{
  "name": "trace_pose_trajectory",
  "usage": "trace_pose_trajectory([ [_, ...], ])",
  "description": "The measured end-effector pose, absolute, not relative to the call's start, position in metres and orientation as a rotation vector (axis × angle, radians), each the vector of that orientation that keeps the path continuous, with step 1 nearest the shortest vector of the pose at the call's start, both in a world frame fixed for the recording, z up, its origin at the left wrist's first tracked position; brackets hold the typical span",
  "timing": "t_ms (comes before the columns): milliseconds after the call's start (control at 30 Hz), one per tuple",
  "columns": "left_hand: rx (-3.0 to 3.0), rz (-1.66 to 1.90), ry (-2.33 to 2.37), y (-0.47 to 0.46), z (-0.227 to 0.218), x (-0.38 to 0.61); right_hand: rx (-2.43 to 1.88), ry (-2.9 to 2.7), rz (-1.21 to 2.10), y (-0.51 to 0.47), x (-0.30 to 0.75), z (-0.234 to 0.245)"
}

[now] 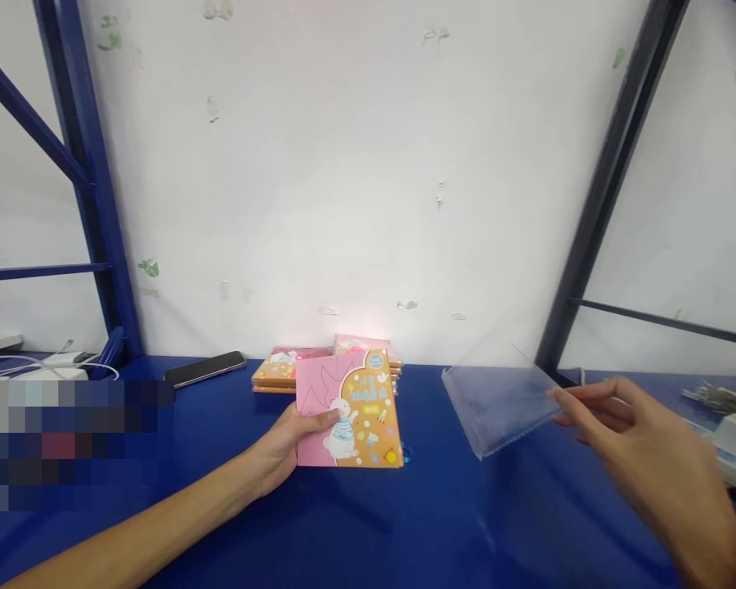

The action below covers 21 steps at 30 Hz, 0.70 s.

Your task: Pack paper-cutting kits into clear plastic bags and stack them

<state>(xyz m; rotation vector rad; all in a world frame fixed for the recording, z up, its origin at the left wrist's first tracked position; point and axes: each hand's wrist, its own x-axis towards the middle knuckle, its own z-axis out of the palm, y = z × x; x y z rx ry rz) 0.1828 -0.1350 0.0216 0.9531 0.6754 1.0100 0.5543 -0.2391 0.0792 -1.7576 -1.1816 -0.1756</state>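
My left hand (294, 442) grips a small square booklet (368, 425) by its left edge, thumb on the front. Its cover is pink on the left and orange on the right, with a white cartoon animal in a striped top. Off to the right, my right hand (626, 442) pinches a clear plastic sleeve (496, 401) by one corner. The sleeve hangs tilted above the table, apart from the booklet, and looks flat. Behind the booklet lie stacks of similar booklets (276, 372), partly hidden by it.
The blue table (270, 532) meets a white wall (343, 164). A black phone (205, 368) lies at the back left. White cables (49, 364) and white devices sit at the far left. Blue posts (86, 164) frame the wall. A small blue object (408, 452) peeks out beside the booklet.
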Motion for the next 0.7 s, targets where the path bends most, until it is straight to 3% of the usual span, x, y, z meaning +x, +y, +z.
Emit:
trace_pose_trajectory([
  [400, 0.992, 1.012, 0.634, -0.138, 0.026, 0.181, -1.32, -1.593, -0.404, -0.258, 0.412, 0.083],
  [700, 1.001, 1.076, 0.702, -0.128, 0.021, 0.179, -1.203, -1.563, -0.334, -0.277, 0.4, 0.089],
])
